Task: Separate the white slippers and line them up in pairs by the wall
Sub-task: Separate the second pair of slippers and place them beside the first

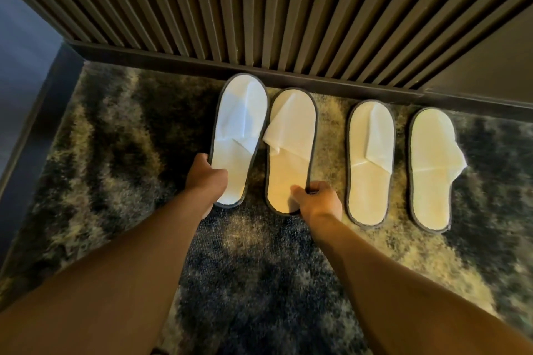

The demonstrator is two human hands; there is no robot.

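While four flat white cloth slippers with dark grey edges lie in a row on the shaggy dark blue and cream carpet (115,181), both hands are busy with the two on the left. The left hand (206,179) grips the heel end of the first white slipper (238,135), with the thumb on top of the sole and the fingers tucked under its left edge. This slipper's toe touches the dark baseboard (317,73) under the brown ribbed wall panel (288,3). The right hand (317,202) pinches the heel end of the second white slipper (291,150), thumb on the sole and fingers curled over the right edge. The two held slippers sit side by side, almost touching, and the loose top flap of the second one pokes over toward the first.

The third white slipper (370,164) and the fourth white slipper (431,170) lie by themselves to the right, near each other, toes pointing at the wall. No hand touches them. A gap of carpet sits between the second and third slippers.
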